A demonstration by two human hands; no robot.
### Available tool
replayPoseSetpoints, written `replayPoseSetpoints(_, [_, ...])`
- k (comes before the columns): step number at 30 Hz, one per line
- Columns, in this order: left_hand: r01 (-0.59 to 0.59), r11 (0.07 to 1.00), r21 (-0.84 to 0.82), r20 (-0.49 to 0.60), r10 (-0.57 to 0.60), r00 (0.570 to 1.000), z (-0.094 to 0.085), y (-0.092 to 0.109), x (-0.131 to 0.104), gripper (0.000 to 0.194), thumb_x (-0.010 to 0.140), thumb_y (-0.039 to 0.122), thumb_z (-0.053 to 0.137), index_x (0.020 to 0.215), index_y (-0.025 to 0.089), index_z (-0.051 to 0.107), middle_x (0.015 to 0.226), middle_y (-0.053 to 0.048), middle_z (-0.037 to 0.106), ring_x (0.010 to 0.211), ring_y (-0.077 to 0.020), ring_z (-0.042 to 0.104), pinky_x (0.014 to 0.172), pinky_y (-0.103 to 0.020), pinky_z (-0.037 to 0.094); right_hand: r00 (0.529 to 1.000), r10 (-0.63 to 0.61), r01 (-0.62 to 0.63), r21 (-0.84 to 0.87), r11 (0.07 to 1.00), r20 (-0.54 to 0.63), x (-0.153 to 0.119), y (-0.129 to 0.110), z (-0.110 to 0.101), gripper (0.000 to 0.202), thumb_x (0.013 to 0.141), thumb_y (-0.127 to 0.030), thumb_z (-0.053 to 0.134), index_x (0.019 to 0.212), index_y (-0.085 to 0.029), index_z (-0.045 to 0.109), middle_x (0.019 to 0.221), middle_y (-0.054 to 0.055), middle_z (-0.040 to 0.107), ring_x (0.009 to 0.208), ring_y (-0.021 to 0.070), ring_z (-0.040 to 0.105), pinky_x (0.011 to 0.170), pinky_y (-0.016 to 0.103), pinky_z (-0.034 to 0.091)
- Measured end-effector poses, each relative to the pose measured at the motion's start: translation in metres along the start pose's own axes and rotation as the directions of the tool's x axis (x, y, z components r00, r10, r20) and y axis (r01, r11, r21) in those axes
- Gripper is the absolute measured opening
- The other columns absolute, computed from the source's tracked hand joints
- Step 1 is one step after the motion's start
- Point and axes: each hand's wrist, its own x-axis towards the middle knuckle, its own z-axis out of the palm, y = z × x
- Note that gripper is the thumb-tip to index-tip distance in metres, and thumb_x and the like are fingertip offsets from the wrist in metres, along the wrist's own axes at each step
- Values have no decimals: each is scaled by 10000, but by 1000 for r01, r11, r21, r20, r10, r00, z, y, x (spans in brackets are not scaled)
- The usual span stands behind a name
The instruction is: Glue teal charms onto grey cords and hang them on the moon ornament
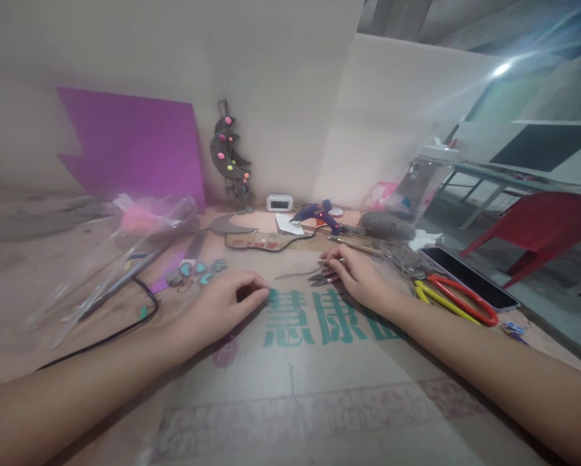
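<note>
Overlapping dark snips (324,279), the right hand (352,273) has an unclear grip; the left hand (226,299) curls half-open, empty.

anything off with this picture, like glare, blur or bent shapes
Head view: a bright light at upper right throws streaks of glare; head view, left side: the clear plastic packaging is smeared; head view, right side: the bottle looks blurred and the red chair stretched; head view, middle: the left hand and right hand are soft but distinct.
</note>
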Motion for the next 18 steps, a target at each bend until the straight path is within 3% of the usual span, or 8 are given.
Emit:
replayPoseSetpoints(3, [-7, 1000, 1, 1, 7, 1000, 1, -2, 0, 225, 906, 371, 518, 882, 222, 685, 909, -11, 736, 861, -195, 658, 768, -297, 486, 999, 44, -45, 62, 997, 27, -1, -2, 0, 164, 960, -300, 452, 1052, -204, 548, 1001, 64, 674, 818, 178, 655, 745, 309, 518])
replayPoseSetpoints(7, [-19, 1000, -9, 15, 19, 1000, 1, -1, 0, 238, 914, 381, 512, 885, 219, 684, 918, -7, 731, 871, -189, 655, 775, -294, 482, 1000, -9, 9, -10, 1000, 4, 0, 1, 1, 183, 941, -276, 484, 1075, -195, 579, 1032, 77, 686, 958, 208, 647, 856, 347, 502])
replayPoseSetpoints(18, [-27, 1000, -16, 8, 27, 1000, 2, -4, -1, 238, 914, 387, 517, 895, 221, 686, 926, -14, 731, 873, -192, 654, 784, -299, 488, 998, -64, 65, -52, 997, 26, 0, 3, 2, 181, 935, -277, 504, 1062, -195, 604, 1046, 86, 679, 972, 222, 636, 867, 379, 502])
